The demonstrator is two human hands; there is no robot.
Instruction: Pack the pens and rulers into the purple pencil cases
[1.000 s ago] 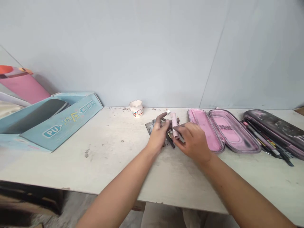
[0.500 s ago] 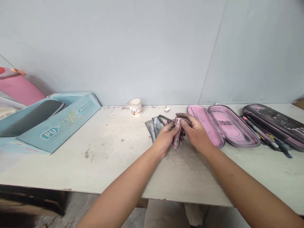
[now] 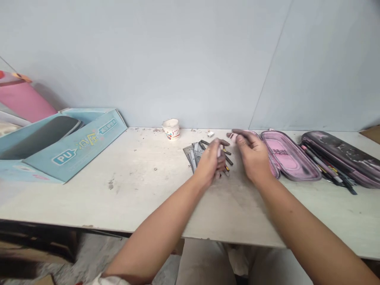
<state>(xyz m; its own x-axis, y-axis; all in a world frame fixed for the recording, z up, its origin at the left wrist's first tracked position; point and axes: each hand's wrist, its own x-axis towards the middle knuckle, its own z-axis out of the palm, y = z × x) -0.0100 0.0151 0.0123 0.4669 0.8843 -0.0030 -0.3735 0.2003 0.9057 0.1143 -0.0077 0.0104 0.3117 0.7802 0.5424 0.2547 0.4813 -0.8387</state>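
A small pale-pink piece with a dark stripe, seemingly part of a pink marker point(image 3: 233, 136), shows between the thumb and fingers of my right hand point(image 3: 252, 152); the rest is covered. My right hand is closed in a pinch near the left half of the pink-lined pencil case point(image 3: 286, 154), which lies unfolded. My left hand point(image 3: 212, 158) is smeared by motion, its fingers curled; what it may hold cannot be made out. Around it lie grey flat rulers point(image 3: 191, 154), partly covered, and several dark pens point(image 3: 228, 159).
A white paper cup point(image 3: 171, 130) stands near the wall, with a small white eraser point(image 3: 210, 134) to its right. A blue box point(image 3: 89, 142) is on the left. At the right, a dark pencil case point(image 3: 341, 154) lies beside several pens and pencils point(image 3: 329, 170).
My hands, which were together on a pink marker, have come apart. The right moved slightly right and away from me with a pale-pink piece; the left stays over the rulers and pens.
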